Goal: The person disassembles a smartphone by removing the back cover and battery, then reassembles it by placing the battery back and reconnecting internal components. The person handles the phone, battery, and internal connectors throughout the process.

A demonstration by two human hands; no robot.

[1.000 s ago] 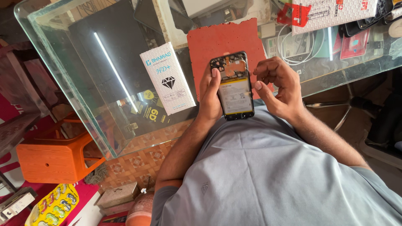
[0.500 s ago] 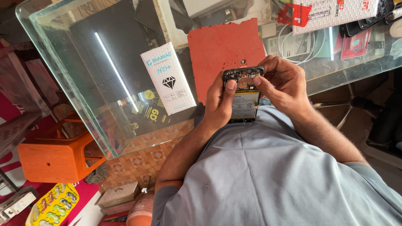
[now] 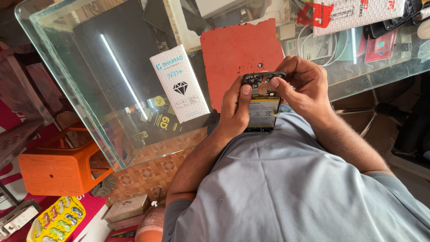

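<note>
Closest to the camera is the person's grey shirt (image 3: 286, 188), filling most of the lower right; both forearms come up out of it toward the glass table (image 3: 67, 85). Held just above the shirt, at the near edge of the table, is an opened phone (image 3: 262, 101) with its back cover off, so you can see the battery and the dark circuit board at the top end; it's tilted a bit, top end pointing away from the body.

Left hand (image 3: 235, 110) is curled around the phone's left edge, thumb lying flat on the back near the top of the battery; so it's closed on the phone, gripping it from the side. Right hand (image 3: 302, 85) wraps over the top right corner, fingers bent round the far end and the thumb tip pressing on the board area; also clamped on the phone, not open at all.

Just past the hands a red mat (image 3: 242, 49) lies flat on the glass; to its left, a white slim box (image 3: 179, 83) with a black diamond printed on it lies at an angle. Farther back right there's a clutter of cables and packets (image 3: 354, 27). Off to the left, down below the table, sits an orange stool (image 3: 58, 168).
</note>
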